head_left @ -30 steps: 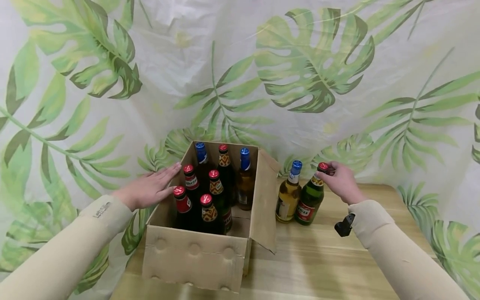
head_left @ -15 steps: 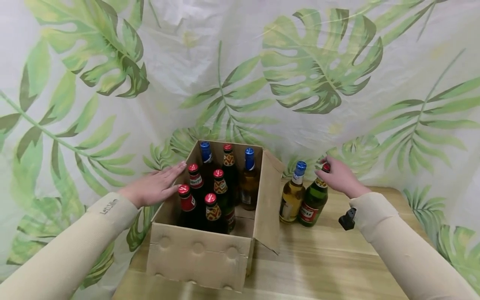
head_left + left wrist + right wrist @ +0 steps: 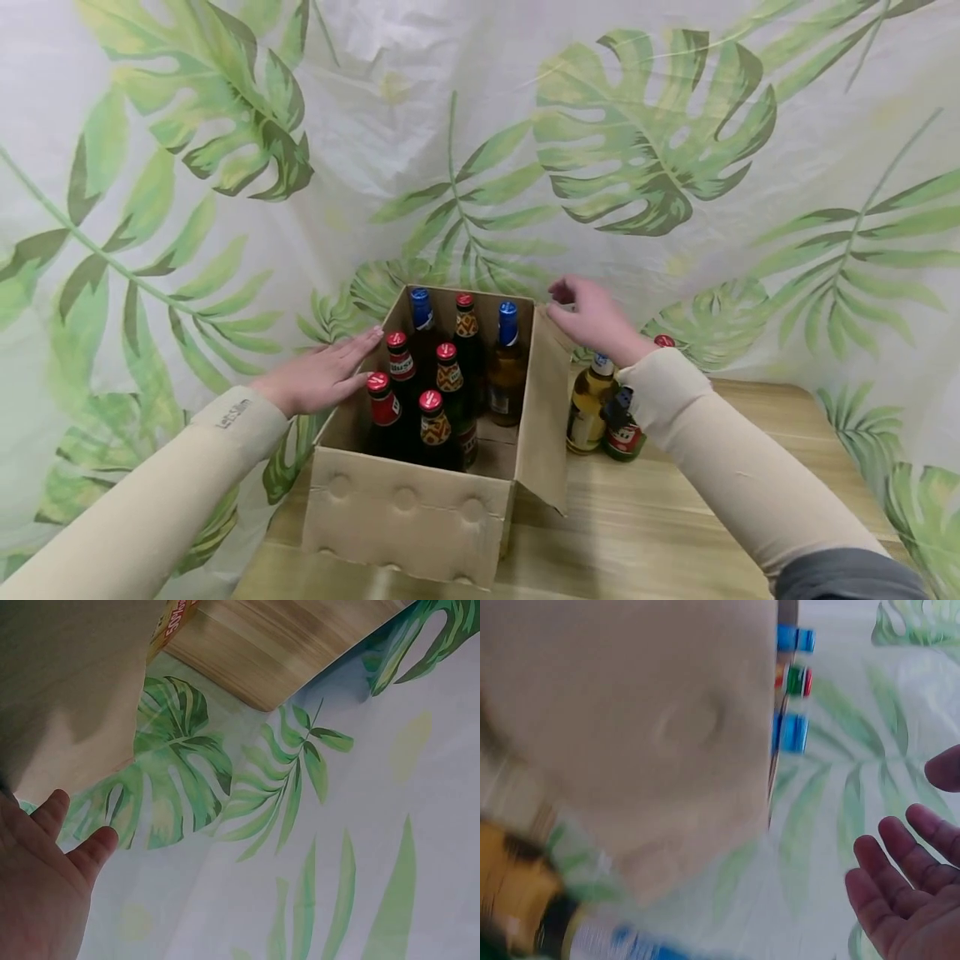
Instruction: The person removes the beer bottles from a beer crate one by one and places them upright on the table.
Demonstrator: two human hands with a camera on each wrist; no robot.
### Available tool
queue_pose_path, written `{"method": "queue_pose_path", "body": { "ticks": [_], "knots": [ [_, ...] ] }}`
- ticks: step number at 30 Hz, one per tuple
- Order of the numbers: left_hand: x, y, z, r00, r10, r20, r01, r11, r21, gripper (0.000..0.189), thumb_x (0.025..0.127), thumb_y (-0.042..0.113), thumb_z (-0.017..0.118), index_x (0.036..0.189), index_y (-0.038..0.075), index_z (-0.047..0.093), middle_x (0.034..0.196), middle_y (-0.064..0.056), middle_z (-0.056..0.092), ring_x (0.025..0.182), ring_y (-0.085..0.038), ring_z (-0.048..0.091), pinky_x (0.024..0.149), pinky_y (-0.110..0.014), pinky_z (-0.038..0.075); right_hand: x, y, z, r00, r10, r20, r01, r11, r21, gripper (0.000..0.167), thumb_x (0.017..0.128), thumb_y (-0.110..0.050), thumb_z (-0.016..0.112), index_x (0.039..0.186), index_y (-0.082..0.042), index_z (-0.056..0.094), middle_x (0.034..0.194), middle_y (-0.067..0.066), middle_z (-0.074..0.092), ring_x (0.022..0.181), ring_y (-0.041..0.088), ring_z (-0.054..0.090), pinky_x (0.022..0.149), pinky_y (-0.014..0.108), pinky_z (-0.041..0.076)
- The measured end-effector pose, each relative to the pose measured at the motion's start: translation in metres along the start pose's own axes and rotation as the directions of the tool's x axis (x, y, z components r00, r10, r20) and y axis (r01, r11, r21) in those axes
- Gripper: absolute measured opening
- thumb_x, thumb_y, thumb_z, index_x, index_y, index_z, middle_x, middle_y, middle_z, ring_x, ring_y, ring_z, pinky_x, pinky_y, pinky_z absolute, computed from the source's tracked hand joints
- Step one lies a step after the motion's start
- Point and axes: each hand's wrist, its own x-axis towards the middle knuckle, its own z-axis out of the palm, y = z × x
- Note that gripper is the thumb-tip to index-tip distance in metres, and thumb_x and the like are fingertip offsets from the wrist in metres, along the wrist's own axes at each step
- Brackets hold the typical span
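Observation:
A cardboard box [image 3: 405, 521] holds several capped beer bottles, among them a red-capped one [image 3: 448, 375] and a blue-capped one [image 3: 508, 358]. My left hand [image 3: 318, 379] lies with straight fingers along the box's left rim. Above the raised right flap [image 3: 546, 400], my right hand [image 3: 596, 318] is in the air and holds nothing; the right wrist view shows its fingers [image 3: 907, 900] apart and slightly bent. Right of the box stand a yellowish blue-capped bottle [image 3: 585, 412] and a green red-capped bottle [image 3: 625, 442], partly hidden by my right sleeve.
The box stands on a wooden table [image 3: 637, 533], its front flap hanging down. Behind is a leaf-patterned cloth [image 3: 480, 167]. A small black device [image 3: 618, 408] sits at my right wrist.
My right hand has let go of the green bottle's cap and moved left to above the box's right flap. The left hand stays at the box's left rim. The view has shifted slightly.

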Motion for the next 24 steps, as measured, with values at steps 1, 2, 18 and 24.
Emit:
{"method": "queue_pose_path", "body": {
  "ticks": [1,2,18,24],
  "knots": [
    [0.001,0.001,-0.001,1.0,0.001,0.002,-0.001,1.0,-0.003,0.071,0.112,0.045,0.036,0.165,0.001,0.018,0.169,-0.022,0.018,0.15,-0.048,0.024,0.116,-0.069,0.023,0.003,-0.003,0.004,1.0,0.009,0.01,-0.009,1.0,0.005,0.044,0.104,-0.02,0.057,0.139,0.007,0.054,0.139,0.027,0.057,0.13,0.04,0.054,0.108,0.052,0.044],
    [0.001,0.003,-0.002,1.0,0.002,0.0,-0.002,1.0,-0.006,0.07,0.112,0.044,0.037,0.164,0.0,0.02,0.168,-0.023,0.019,0.15,-0.049,0.024,0.115,-0.07,0.023,0.007,-0.007,0.009,1.0,0.019,0.02,-0.019,1.0,0.013,0.045,0.104,-0.02,0.057,0.14,0.006,0.054,0.14,0.026,0.057,0.13,0.039,0.054,0.109,0.051,0.044],
    [-0.004,-0.003,0.008,1.0,-0.017,-0.002,0.017,0.989,0.144,0.072,0.11,0.051,0.038,0.164,0.005,0.026,0.168,-0.017,0.025,0.155,-0.042,0.016,0.117,-0.072,0.008,0.044,0.014,0.084,0.99,0.117,0.084,-0.105,0.986,-0.129,0.064,0.102,-0.023,0.062,0.155,0.005,0.041,0.151,0.027,0.048,0.142,0.041,0.041,0.116,0.054,0.034],
    [0.001,-0.003,0.004,1.0,-0.02,-0.019,0.023,0.985,0.17,0.07,0.111,0.047,0.041,0.164,0.004,0.026,0.168,-0.016,0.025,0.155,-0.041,0.016,0.117,-0.072,0.006,0.046,0.013,0.09,0.984,0.18,-0.003,-0.177,0.965,-0.191,0.059,0.104,-0.034,0.061,0.153,-0.004,0.048,0.152,0.021,0.049,0.146,0.039,0.034,0.116,0.064,0.025]
  ]
}}
